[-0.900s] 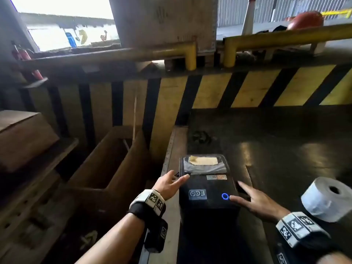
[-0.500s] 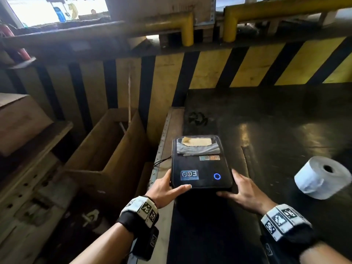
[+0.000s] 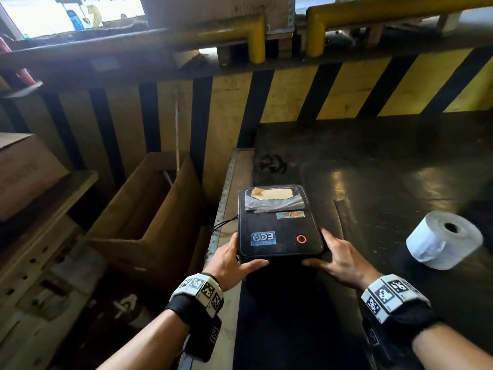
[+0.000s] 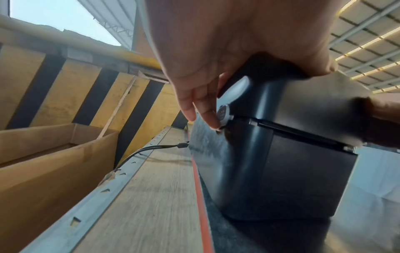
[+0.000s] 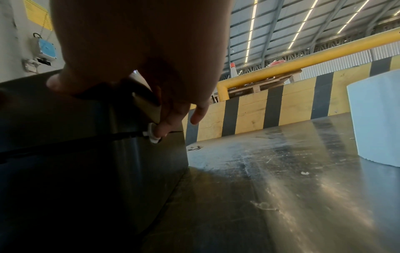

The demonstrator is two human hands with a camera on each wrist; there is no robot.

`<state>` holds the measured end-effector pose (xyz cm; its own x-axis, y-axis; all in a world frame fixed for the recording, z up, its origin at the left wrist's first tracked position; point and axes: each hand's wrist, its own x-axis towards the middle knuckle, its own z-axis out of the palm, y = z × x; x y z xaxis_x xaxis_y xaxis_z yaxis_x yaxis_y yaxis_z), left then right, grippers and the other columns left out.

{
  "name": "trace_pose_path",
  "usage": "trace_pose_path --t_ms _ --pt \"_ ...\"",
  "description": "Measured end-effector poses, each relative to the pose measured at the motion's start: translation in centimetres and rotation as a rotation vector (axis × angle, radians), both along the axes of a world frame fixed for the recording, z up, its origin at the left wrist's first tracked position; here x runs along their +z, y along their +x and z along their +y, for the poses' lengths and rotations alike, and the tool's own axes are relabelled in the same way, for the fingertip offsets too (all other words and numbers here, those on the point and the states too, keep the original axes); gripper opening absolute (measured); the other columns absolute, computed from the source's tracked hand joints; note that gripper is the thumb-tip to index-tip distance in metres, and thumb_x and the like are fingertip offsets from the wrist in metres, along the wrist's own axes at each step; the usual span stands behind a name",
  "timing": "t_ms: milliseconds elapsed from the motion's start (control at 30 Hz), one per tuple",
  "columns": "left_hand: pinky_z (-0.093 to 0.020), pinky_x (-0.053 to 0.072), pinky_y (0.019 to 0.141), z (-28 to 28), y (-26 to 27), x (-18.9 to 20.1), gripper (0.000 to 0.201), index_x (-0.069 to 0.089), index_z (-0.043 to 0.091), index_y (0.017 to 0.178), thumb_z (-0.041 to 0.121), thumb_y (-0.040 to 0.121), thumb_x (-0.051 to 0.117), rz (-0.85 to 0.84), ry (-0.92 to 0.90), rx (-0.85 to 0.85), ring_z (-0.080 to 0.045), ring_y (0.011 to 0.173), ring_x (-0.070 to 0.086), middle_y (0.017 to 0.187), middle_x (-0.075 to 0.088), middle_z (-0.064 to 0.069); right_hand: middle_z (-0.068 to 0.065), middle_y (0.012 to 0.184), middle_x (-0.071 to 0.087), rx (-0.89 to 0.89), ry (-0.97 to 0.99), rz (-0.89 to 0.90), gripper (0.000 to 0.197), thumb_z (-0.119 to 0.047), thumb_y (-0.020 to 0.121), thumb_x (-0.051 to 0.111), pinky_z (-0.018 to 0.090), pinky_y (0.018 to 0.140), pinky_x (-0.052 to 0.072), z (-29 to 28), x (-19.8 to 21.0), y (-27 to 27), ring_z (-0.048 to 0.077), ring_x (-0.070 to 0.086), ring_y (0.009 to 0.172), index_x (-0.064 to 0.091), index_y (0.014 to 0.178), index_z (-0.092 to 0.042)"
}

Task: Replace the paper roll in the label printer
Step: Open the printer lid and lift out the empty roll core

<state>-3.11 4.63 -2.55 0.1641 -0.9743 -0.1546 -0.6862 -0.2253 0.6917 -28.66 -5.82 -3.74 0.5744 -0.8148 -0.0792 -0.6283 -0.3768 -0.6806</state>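
Note:
The black label printer (image 3: 277,225) stands at the left edge of the dark table (image 3: 386,177), with a red ring light lit on its lid. My left hand (image 3: 236,259) grips its near left corner, thumb along the front edge. In the left wrist view its fingers (image 4: 207,116) press a white side latch (image 4: 224,113), and a thin seam shows under the lid. My right hand (image 3: 337,259) grips the near right corner; a fingertip (image 5: 164,127) sits on the white latch (image 5: 151,133) there. A white paper roll (image 3: 444,240) lies on its side to the right, untouched.
An open cardboard box (image 3: 149,209) stands below the table's left side. A thin black cable (image 3: 224,225) runs off the printer's left over the wooden edge strip (image 3: 236,177). A yellow-and-black striped barrier (image 3: 346,94) closes the back.
Both hands slid from the printer's top and sides to its near corners and onto the side latches. The ring light turned from blue to red.

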Motion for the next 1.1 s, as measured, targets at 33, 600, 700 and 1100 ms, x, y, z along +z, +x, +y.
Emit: trace_pose_path --t_ms 33,600,700,1100 --pt "-0.021 0.043 0.096 0.0 -0.1 0.2 0.085 0.031 0.027 0.138 0.061 0.069 0.067 0.008 -0.003 0.004 -0.013 0.119 0.056 0.134 0.057 0.001 0.006 0.134 0.057 0.001 0.003 0.009 0.114 -0.083 0.053 0.056 0.032 0.107 0.04 0.0 0.3 0.0 0.016 0.053 0.123 0.031 0.142 -0.016" --pt "-0.031 0.052 0.087 -6.1 0.7 8.4 0.047 0.061 0.018 0.11 0.053 0.08 0.061 0.016 -0.257 0.289 -0.017 0.091 0.065 0.102 0.07 0.002 0.021 0.093 0.068 -0.267 -0.241 0.14 0.068 -0.071 0.079 0.038 0.032 0.065 0.039 -6.8 10.9 5.3 0.036 0.062 0.09 0.059 0.083 -0.007" --pt "-0.029 0.049 0.089 -7.7 1.1 9.1 0.065 0.057 0.016 0.121 0.064 0.077 0.056 0.007 -0.238 0.367 -0.022 0.103 0.062 0.108 0.067 -0.003 0.023 0.107 0.066 -0.303 -0.25 0.068 0.061 -0.062 0.081 0.047 0.039 0.078 0.05 -7.1 11.3 6.1 0.039 0.061 0.099 0.053 0.114 -0.01" --pt "-0.032 0.024 0.114 -13.3 0.3 9.2 0.067 0.018 0.02 0.148 0.051 0.092 0.039 0.034 -0.287 0.409 -0.022 0.142 0.03 0.154 0.031 -0.005 0.012 0.134 0.051 -0.156 -0.315 -0.041 0.062 -0.039 0.089 0.051 0.043 0.094 0.048 -9.3 10.1 7.7 0.033 0.054 0.118 0.024 0.143 -0.034"
